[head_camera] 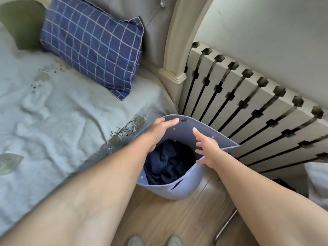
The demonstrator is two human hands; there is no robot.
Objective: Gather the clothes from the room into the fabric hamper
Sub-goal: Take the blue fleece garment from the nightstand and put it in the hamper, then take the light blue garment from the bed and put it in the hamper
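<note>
We see the fabric hamper (pixel 174 190) on the wood floor (pixel 177 219) between bed (pixel 53 112) and radiator (pixel 248 107), mouth tilted toward us, dark clothes (pixel 166 162) inside. Left hand (pixel 158 132) grips its far-left rim; right hand (pixel 207 150) hovers spread, holding nothing.

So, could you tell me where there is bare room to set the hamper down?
Free: the wooden floor between the grey bedspread and white radiator, and the bedspread below the blue checked pillow. Crowded: the blue fabric hamper holds dark clothes.
</note>
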